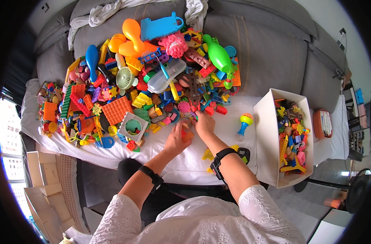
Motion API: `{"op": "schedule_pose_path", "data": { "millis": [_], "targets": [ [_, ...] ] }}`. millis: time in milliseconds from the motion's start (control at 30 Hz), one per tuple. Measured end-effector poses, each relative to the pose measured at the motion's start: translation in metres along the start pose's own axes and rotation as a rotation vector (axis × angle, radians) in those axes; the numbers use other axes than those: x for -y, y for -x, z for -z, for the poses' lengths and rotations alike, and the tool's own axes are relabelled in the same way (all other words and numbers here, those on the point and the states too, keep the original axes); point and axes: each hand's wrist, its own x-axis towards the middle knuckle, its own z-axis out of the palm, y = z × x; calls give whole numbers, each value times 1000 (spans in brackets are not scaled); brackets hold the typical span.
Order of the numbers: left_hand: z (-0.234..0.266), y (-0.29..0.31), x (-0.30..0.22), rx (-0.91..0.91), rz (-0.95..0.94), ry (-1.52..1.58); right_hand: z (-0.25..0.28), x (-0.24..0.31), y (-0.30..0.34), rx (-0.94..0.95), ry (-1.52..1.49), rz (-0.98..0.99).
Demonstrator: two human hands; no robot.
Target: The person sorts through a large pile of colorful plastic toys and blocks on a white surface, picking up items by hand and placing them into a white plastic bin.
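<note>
The left hand (176, 140) has its fingers curled around an orange block (187, 136), just in front of the toy pile (153, 92). The right hand (205, 123) reaches to the pile's front edge with its fingers narrowed; from here I can't tell whether they grip anything.

Just right of those fingers, at the pile's front edge, lie some red bricks (221, 110). Nearer the pile's middle sit a clear plastic case (163, 77) and a pale green toy fan (125, 78). An orange studded plate (117, 110) lies toward its left front. A green bowling pin (217, 53) leans at the pile's right back, and a blue board (162, 27) tops its far edge.

Right of the pile, a colourful rattle (244, 125) rests on the sofa's white cover (234, 106); farther right stands a white box (266, 124) full of toys, then a red basket (317, 124). Any lettering on the toys is too small to read.
</note>
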Motion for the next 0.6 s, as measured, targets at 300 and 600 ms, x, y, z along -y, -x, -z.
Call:
{"op": "schedule_pose_path", "data": {
  "millis": [300, 600],
  "targets": [
    [11, 4, 7, -54, 124, 254, 3, -27, 13, -42, -125, 125],
    [-16, -33, -61, 334, 411, 682, 121, -54, 71, 180, -1504, -549]
  ]
}}
